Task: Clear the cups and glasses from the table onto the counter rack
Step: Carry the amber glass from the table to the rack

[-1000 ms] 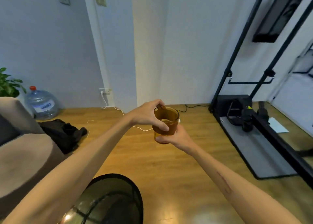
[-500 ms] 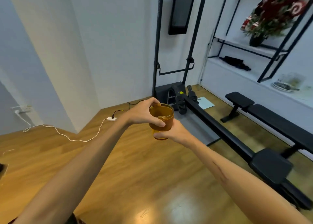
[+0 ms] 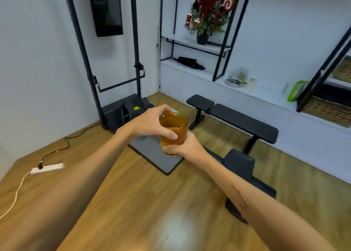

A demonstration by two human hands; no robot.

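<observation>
Lower left of frame: white power strip (image 3: 47, 168) lying on the wooden floor (image 3: 133, 203), black plug seated in it, pale cord trailing off toward the left edge.

Upper left: black wall panel (image 3: 106, 9) hanging between the dark uprights of an exercise rig (image 3: 135, 41).

Centre: left hand (image 3: 150, 123) reaching in from the lower left, gripping the amber glass (image 3: 173, 132) from the side, thumb curling across its near wall and fingers wrapping over the far rim. Right hand (image 3: 185, 146) cupping the same glass from below, fingers curling round its base. Glass being held upright in mid-air above the floor, touching no surface; whether it is holding liquid or is merely tinted cannot be told.

Centre right: black workout bench (image 3: 243, 120) standing on the floor.

Right: white counter surface (image 3: 269, 97) running along the wall, carrying a rack of clear glassware (image 3: 236, 78) on a tray and a green-and-white bag (image 3: 295, 90). Decorated small tree (image 3: 209, 9) standing on the shelf above.

Task status: one glass in transit, not yet on the rack, which is well apart from it. Table out of view, so the remaining count cannot be told.
</observation>
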